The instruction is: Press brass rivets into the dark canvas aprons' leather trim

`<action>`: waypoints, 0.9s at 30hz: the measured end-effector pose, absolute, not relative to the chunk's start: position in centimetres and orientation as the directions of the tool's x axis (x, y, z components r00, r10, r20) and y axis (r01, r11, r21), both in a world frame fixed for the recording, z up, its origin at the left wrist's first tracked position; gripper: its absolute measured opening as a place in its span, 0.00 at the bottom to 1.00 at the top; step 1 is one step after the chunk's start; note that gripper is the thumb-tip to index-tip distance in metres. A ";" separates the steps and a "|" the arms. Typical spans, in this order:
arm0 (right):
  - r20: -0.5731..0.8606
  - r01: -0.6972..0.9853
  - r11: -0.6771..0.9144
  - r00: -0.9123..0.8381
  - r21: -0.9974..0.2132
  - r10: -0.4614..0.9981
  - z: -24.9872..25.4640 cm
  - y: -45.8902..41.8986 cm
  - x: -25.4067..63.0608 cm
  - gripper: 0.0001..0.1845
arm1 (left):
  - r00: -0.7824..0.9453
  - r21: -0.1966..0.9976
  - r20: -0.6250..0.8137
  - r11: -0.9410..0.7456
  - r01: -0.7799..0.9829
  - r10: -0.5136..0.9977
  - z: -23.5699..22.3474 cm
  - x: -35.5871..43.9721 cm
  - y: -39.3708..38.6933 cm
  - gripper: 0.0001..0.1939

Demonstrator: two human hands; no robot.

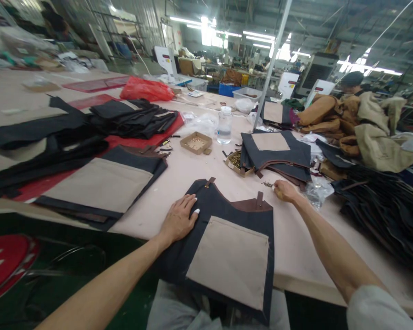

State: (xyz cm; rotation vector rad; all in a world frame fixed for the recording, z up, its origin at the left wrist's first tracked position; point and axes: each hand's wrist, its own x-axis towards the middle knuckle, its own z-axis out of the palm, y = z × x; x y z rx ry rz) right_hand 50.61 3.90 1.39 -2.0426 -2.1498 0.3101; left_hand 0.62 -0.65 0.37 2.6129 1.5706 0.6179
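A dark cloth apron panel (232, 250) with a beige pocket and brown trim lies in front of me, its lower part hanging over the table edge onto my lap. Two brown tabs stick up at its top corners. My left hand (179, 217) rests flat on its upper left side, fingers stretched out. Beyond the panel's right corner, my right hand (285, 190) has its fingers pinched together at the tabletop. Just left of those fingertips lies a small heap of metal bits (267, 184). Whatever the pinched fingers hold is hidden.
Similar panels (278, 149) are stacked behind, beside a box of brass pieces (239, 160). A shallow cardboard box (196, 143) and a clear plastic jar (224, 124) stand mid-table. More dark panels (103, 183) lie left; dark strips (382, 220) are piled right. A person (351, 82) is at back right.
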 end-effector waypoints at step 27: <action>-0.361 0.528 -0.256 -0.105 -0.810 0.927 -0.4 2.3 44.5 0.08 | 0.391 0.258 0.326 -0.479 0.839 0.861 0.4 0.4 -1.3 0.25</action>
